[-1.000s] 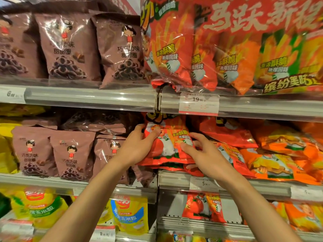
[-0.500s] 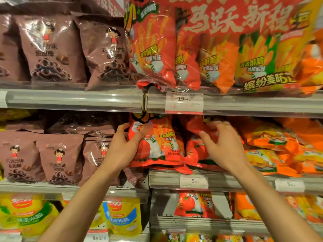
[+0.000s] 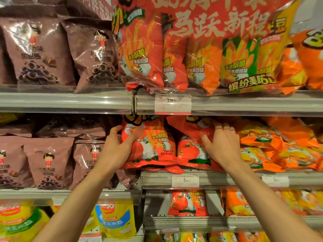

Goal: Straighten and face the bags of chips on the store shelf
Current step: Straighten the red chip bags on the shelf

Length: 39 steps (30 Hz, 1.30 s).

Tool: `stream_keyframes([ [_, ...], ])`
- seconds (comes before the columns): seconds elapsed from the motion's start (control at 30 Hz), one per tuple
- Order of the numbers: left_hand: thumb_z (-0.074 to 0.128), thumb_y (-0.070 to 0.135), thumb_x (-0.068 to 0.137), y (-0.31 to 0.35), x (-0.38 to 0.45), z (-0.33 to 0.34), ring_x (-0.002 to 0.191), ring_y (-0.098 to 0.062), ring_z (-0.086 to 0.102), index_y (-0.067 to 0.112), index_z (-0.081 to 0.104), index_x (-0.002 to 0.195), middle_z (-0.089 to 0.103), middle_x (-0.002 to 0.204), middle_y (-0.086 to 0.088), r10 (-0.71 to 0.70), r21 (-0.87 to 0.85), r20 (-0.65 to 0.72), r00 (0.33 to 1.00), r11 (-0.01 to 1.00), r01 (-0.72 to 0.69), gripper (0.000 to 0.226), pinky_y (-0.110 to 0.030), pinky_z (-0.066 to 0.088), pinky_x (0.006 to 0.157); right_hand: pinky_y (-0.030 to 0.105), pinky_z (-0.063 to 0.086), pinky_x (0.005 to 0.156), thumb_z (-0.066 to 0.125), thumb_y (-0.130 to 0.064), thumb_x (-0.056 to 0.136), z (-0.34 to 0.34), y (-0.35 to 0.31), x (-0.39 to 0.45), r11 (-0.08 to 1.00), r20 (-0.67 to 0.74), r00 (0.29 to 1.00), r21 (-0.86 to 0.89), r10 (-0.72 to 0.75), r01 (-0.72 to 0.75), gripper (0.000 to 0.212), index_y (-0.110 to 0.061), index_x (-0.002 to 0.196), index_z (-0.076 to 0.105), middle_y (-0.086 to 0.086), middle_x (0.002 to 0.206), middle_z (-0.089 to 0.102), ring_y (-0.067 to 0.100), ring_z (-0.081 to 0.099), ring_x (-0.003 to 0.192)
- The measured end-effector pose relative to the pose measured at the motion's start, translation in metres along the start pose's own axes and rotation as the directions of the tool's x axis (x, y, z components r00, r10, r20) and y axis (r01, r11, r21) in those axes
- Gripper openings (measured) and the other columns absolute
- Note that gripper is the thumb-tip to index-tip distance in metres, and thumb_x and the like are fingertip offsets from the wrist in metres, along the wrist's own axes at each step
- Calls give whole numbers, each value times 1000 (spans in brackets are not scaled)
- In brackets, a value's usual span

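Red foil everywhere on the middle shelf — and both hands are in among it. Take the 5.90 price tag (image 3: pixel 185 180) on the shelf rail as the marker: directly above it and a touch to the left stands the front red tomato chip bag (image 3: pixel 150 144), and the left hand (image 3: pixel 116 149) grasps its left edge, thumb across the face, fingers curled round behind. Above the tag and to the right, the second red bag (image 3: pixel 190 149) leans back, with the right hand (image 3: pixel 225 145) laid over its right side, fingers extended and relaxed — pressing, not clenching, as far as I can see.

Orientation now: the front bag stands upright, long axis vertical, printed face turned out toward the aisle, top tucked under the upper shelf rail (image 3: pixel 70 102). The second bag also points top-up, but it tilts backward and its upper half is creased.

Where could it slip? The bottoms of both bags overhang the lip above the tag, so a pull forward may tip one off the shelf. The foil is slick, so a thumb-only hold on the front bag may let it twist off square. And further right of the tag the orange bags (image 3: pixel 272 151) lie in a loose, sloping heap touching the right hand's side — push the red bag that way and I'd judge the heap could slide.
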<state>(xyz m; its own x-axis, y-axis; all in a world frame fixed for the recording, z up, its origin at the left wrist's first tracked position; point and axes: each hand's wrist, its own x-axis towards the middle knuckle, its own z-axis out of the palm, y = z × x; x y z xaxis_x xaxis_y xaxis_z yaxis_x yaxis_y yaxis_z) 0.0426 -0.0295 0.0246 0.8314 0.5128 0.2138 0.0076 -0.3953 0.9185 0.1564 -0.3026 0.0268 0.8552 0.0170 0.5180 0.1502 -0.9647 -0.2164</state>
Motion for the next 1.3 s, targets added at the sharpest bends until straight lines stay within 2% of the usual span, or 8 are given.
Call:
stream_keyframes([
  [0.17,62,69,83,-1,3,3,102,-17,64,26,33,150,57,128,-3,-12,-40,9,1000,999,12,84,-26,48,71,47,43,92,60,-49,92,-3,-13,-8,991,-79,993,96,-84,92,53,-5,120,68,26,121,60,42,52,114],
  [0.4,62,70,82,-5,7,4,105,-21,66,27,33,150,59,128,-4,-28,-57,12,1000,998,29,85,-28,49,71,47,41,109,56,-71,75,-5,13,1,921,243,961,388,-134,31,89,-15,142,40,15,142,50,34,46,134],
  [0.6,55,89,59,-6,5,2,106,-22,65,27,35,148,58,128,-4,-39,-40,-2,999,998,38,110,-39,52,86,49,28,114,39,-83,83,-8,-9,-20,958,157,972,256,-172,128,89,-27,152,33,13,154,35,33,31,141],
  [0.73,55,80,70,-8,8,1,111,-26,62,29,32,149,54,136,-7,-41,-35,-2,999,999,41,97,-40,52,87,46,21,113,25,-91,75,-9,-15,-34,955,39,970,187,-240,229,100,-27,150,37,11,145,35,27,25,135],
  [0.83,58,81,69,-8,7,1,109,-25,64,30,32,149,54,134,-6,-36,-50,5,999,998,36,99,-45,55,91,52,11,122,32,-91,76,-2,-9,-27,942,28,966,229,-259,246,100,-26,151,34,13,152,29,30,18,145],
  [1.0,56,86,59,-4,4,0,108,-25,64,30,32,149,54,133,-5,-37,-53,3,999,998,37,109,-45,55,90,48,22,120,46,-80,81,2,-10,-26,938,121,973,315,-194,148,98,-22,156,21,15,158,28,30,23,148],
  [1.17,65,73,77,-5,6,6,105,-22,66,25,34,149,58,131,-6,0,-108,7,1000,994,0,92,-31,53,76,56,28,111,47,-76,85,3,-15,-27,986,1,999,159,38,-38,89,-14,148,35,19,152,37,35,30,143],
  [1.3,63,69,81,-3,6,8,104,-21,67,26,35,149,59,129,-6,19,-113,20,1000,993,-16,85,-29,53,74,57,21,113,36,-79,86,5,-12,-21,992,25,994,63,110,-112,92,-12,149,36,21,157,29,37,22,146],
])
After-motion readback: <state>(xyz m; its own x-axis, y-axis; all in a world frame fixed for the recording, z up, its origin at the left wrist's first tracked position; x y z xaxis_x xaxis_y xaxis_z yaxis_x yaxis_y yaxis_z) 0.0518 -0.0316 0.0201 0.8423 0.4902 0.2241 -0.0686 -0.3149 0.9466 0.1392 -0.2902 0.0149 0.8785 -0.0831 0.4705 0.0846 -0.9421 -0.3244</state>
